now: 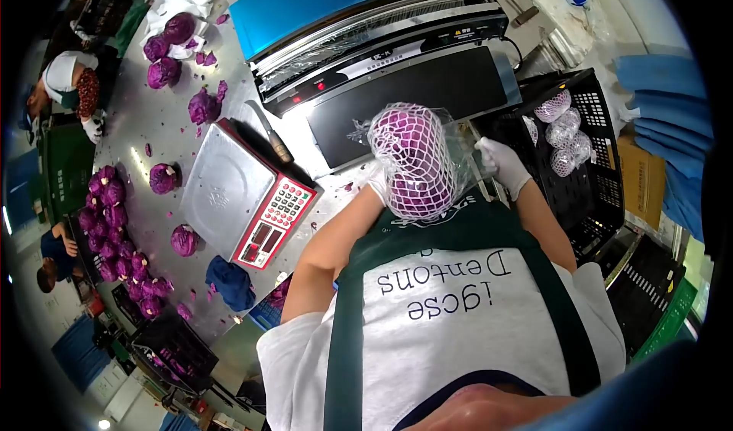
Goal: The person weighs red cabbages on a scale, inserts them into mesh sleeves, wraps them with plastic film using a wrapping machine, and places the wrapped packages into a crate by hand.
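My left hand [377, 183], in a white glove, holds the left side of a bundle of purple cabbages [412, 160] wrapped in white foam netting; the bundle hides most of its fingers. The bundle sits in front of my apron, at the near edge of the black plate [412, 99] of a wrapping machine. To its right, my right hand [502, 164], also gloved, has its fingers closed on clear plastic [463, 150] that stretches beside the bundle. Left of my left hand stands a scale [240, 190] with a red keypad panel.
A knife [271, 135] lies between scale and machine. Loose cabbages [164, 179] and a blue cloth [230, 284] are on the metal table, with a large cabbage pile [114, 232] farther left. Right: a black crate [603, 156] with netted pieces. Co-workers [70, 80] stand at far left.
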The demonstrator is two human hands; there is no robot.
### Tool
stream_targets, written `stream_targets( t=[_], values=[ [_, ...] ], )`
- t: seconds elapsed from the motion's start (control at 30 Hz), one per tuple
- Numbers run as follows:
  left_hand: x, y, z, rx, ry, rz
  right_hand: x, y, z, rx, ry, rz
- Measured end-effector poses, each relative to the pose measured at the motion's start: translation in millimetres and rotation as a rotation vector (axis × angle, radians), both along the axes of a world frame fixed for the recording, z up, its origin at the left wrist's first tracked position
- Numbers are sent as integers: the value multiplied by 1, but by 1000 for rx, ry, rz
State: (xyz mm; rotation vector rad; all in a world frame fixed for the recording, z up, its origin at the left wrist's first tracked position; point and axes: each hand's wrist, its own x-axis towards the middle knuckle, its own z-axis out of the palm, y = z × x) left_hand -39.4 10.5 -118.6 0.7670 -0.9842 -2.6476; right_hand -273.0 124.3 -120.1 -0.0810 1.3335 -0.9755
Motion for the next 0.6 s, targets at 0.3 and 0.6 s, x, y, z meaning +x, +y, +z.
stream_targets(
  t=[0.3,0.6],
  values=[
    [2,-50,44,-1306,-188,-332,16,-28,248,-905,482,182],
    [96,-63,85,-1626,441,-880,145,-90,254,-1711,1199,560]
  ],
)
